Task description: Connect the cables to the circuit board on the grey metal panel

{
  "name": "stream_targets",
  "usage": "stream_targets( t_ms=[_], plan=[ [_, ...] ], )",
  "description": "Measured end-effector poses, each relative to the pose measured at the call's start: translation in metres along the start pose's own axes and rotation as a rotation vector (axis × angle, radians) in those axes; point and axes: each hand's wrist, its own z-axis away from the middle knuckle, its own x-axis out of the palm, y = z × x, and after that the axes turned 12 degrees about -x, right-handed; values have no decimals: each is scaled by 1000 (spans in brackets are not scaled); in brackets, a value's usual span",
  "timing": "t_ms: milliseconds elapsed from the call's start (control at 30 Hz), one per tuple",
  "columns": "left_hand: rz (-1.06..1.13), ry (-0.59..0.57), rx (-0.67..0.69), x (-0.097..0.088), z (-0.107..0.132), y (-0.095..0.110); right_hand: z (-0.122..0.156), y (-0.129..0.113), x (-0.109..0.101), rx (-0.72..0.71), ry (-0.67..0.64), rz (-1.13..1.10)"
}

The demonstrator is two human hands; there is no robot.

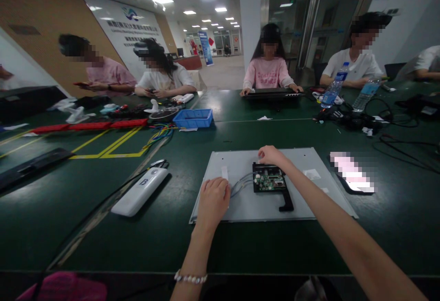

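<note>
Steadying the grey panel (302, 200) looks like the job of the left hand (213, 197), which rests knuckles-up on its near left part, just beside a white tape strip (224, 171) and touching or nearly touching the thin wires (240, 182) that run to the circuit board (268, 181). Its fingers are curled under, and I cannot tell whether they pinch anything. The right hand (271, 155) reaches across to the board's far left corner with its fingertips bunched together; whether they grip a small part or only press there is hidden. The panel lies flat on the green table (137, 246), with the board near its middle and a black bracket (286, 200) running off the board's near right corner. To do this well, I judge that the left hand should bear on bare metal rather than on the wires, and the right should work from the board's edge, staying clear of the components. A white device (140, 191) lies to the left, a phone (352, 177) to the right and a blue tray (193, 118) farther off, with other people seated across the table.
</note>
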Motion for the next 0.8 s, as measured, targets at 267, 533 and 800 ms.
stream_targets(
  t_ms=[267,533,800],
  plan=[
    [11,-3,-6,0,-1,-1,-2,1,5,78,-21,14],
    [15,-4,2,-1,0,1,4,-4,3,58,61,-13],
    [29,0,12,1,0,-1,37,47,-33,103,207,-60]
  ],
)
